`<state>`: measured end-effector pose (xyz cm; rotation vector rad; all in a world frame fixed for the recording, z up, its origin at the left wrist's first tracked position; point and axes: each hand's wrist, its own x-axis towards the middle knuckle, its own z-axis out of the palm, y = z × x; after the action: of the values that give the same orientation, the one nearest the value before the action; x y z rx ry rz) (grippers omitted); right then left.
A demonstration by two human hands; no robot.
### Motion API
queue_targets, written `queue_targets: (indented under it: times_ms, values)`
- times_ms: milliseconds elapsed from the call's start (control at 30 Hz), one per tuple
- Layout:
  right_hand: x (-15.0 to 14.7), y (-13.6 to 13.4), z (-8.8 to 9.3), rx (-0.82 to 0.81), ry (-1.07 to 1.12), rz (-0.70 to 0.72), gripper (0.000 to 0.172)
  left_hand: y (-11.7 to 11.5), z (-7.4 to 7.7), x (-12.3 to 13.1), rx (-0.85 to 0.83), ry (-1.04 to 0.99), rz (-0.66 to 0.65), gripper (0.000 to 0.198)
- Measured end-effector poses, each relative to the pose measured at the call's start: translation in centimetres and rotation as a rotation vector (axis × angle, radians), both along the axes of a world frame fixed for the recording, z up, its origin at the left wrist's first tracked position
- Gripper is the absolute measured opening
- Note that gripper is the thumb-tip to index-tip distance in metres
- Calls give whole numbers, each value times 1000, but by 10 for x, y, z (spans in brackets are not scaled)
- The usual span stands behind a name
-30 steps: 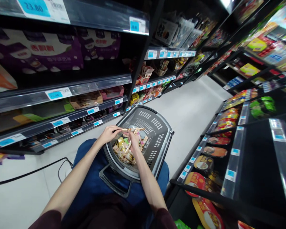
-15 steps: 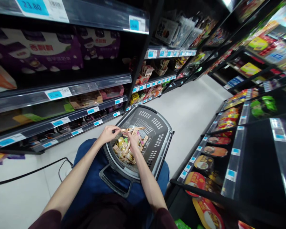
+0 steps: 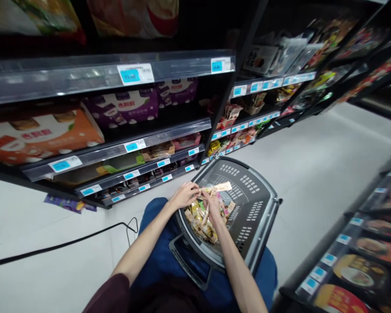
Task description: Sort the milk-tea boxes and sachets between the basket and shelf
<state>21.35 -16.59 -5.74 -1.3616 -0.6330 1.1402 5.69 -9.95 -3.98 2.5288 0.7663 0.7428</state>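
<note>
A grey shopping basket point(image 3: 260, 226) rests on my lap, its handle toward my body. Small snack packets point(image 3: 200, 221), in yellow, beige and pink wrappers, lie heaped in its near left part. Over the heap, my left hand point(image 3: 185, 195) is closed, fingertips pinched on the left end of a slim beige stick packet point(image 3: 223, 187). My right hand point(image 3: 211, 205) meets it from below with bent fingers at the same packet, whose free end points right. The fingers partly cover the packet, so its left end is hidden.
Shelves with price tags point(image 3: 135, 74) stand on the left, holding purple cartons point(image 3: 120, 106) and an orange carton point(image 3: 42, 134). A black cable point(image 3: 68, 239) crosses the floor at left. Purple packets point(image 3: 68, 203) lie by the shelf foot. Another shelf with packaged food point(image 3: 360, 274) stands right.
The view has swung left, so the basket and hands appear farther right. The beige stick packet now shows more of its length to the right of my fingers. Both hands remain together over the heap.
</note>
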Motion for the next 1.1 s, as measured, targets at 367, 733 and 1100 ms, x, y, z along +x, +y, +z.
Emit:
queue_targets:
  times_ms: [367,733,1100]
  values:
    - [-1,-1,-5,72,-6,12,47,-1,-8,-2,-25,8,-46,15]
    - [-5,0,3,67,15,-7,44,-4,-3,0,-51,-20,-20,13]
    - [-3,0,-3,53,-20,-5,45,-4,-2,0,-186,-174,-1,10]
